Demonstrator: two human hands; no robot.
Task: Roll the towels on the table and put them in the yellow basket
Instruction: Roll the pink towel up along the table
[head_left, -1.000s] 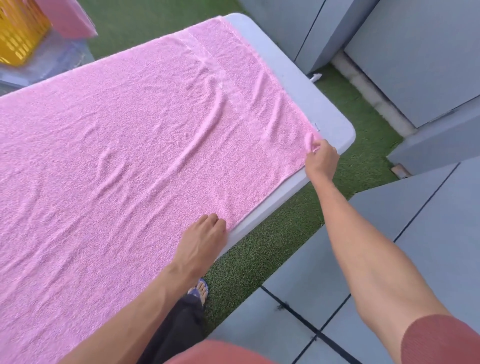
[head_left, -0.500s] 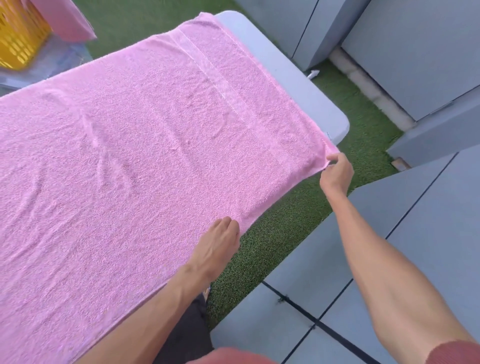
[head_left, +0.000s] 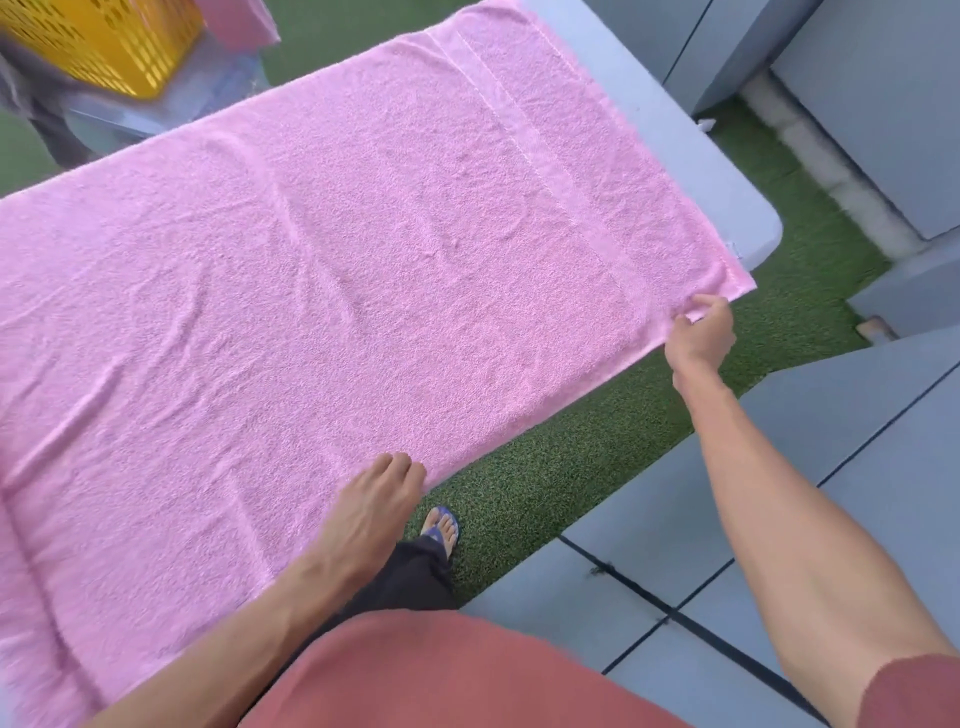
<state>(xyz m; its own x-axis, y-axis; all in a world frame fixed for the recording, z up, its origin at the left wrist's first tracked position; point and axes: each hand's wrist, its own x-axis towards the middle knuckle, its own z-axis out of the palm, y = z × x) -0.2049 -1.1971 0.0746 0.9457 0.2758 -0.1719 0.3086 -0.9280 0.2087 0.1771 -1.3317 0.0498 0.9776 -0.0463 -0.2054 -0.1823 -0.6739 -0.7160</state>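
A large pink towel (head_left: 322, 291) lies spread flat over most of the white table (head_left: 727, 197), its near edge hanging past the table's front edge. My right hand (head_left: 704, 332) pinches the towel's near edge close to its right corner. Along the same edge, further left, my left hand (head_left: 371, 512) grips the towel with the fingers curled over the hem. The yellow basket (head_left: 109, 47) stands at the top left behind the table, with another pink towel (head_left: 239, 21) beside it.
Green artificial turf (head_left: 571, 457) runs under and right of the table. Grey paving tiles (head_left: 857, 467) lie to the right, and grey cabinets (head_left: 857, 78) stand at the back right. My sandalled foot (head_left: 441, 527) is on the turf below the table edge.
Both hands have drawn the towel toward me, so its near edge now covers and overhangs the table's front edge. The creases have flattened. The right hand moved off the table corner.
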